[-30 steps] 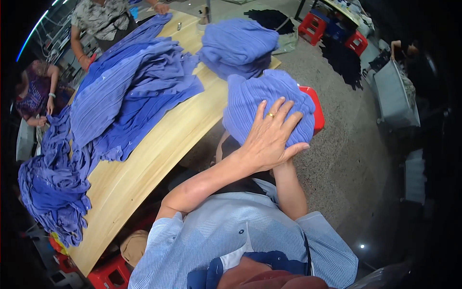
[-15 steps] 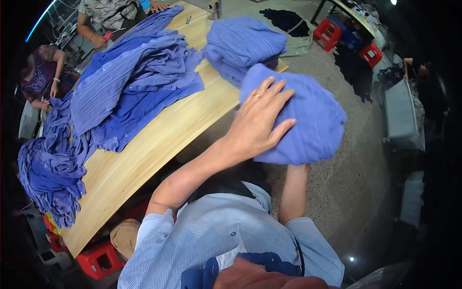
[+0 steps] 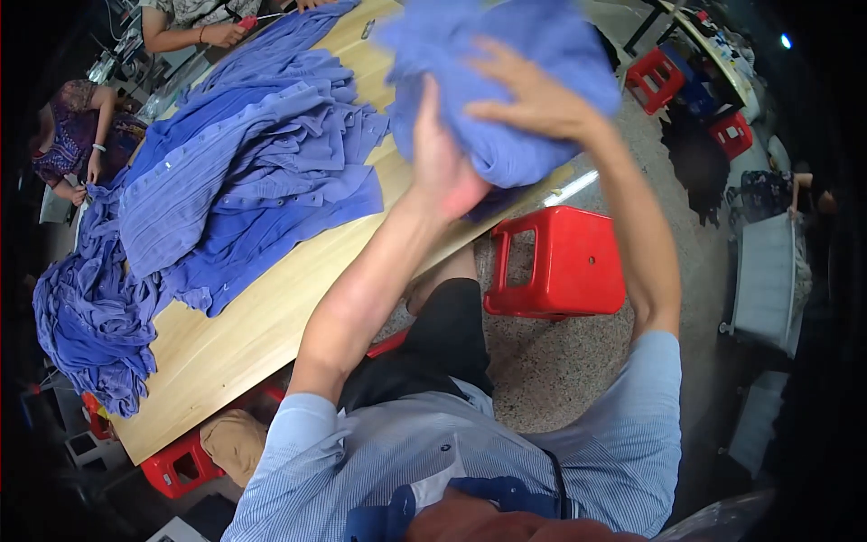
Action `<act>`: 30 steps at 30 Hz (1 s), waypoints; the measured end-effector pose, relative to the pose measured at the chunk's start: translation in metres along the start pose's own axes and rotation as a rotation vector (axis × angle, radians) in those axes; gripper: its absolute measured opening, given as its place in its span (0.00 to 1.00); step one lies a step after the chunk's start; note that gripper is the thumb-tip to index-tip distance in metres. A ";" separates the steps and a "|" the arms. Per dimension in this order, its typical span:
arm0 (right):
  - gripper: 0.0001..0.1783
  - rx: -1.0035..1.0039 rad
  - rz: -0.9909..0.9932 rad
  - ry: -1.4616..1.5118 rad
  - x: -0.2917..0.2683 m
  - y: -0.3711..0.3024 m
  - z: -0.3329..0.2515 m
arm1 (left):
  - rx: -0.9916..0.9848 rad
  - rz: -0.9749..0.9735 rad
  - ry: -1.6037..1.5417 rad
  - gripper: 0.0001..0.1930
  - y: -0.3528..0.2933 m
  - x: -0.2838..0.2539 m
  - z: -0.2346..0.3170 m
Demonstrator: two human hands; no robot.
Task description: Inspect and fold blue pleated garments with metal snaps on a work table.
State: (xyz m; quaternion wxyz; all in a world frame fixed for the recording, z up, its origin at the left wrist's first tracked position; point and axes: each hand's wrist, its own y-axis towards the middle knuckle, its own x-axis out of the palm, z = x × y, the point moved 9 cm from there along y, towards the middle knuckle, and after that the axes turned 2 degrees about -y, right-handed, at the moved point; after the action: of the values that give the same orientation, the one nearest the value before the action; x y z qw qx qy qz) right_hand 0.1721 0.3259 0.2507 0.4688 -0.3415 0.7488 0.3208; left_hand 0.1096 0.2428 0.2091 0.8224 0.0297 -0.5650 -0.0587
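Observation:
A folded blue shirt is over the far right end of the wooden table, where other folded blue cloth shows beneath it; I cannot tell where one bundle ends and another begins. My left hand grips its near left side, thumb up along the cloth and fingers hidden underneath. On its top lies my right hand, fingers stretched out and spread, slightly blurred. Left of them a heap of blue button-front shirts covers the table.
The wooden table slants across the left, with crumpled blue garments hanging over its end. A red stool stands beside its right end. Two people work across the table, one holding a red-handled tool. At right is a white cart.
Both hands have carried the folded shirt up and left to the table's far end. My right hand, hidden beneath before, now lies on top; my left has shifted to the near side.

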 end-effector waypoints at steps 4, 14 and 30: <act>0.48 -0.007 -0.035 -0.120 0.061 0.002 -0.008 | -0.080 0.287 -0.157 0.43 -0.024 -0.069 0.003; 0.52 0.053 0.075 -0.144 0.051 0.000 0.017 | 0.016 0.457 0.260 0.24 -0.013 -0.086 0.027; 0.75 0.202 -0.022 -0.046 0.048 0.025 0.051 | 0.673 0.613 1.294 0.61 -0.031 -0.075 0.119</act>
State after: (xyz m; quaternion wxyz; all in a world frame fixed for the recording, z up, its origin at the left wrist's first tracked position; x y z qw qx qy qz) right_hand 0.1608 0.3703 0.1925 0.5214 -0.2932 0.7625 0.2465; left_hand -0.0300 0.2236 0.1788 0.9140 0.1481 0.0549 0.3737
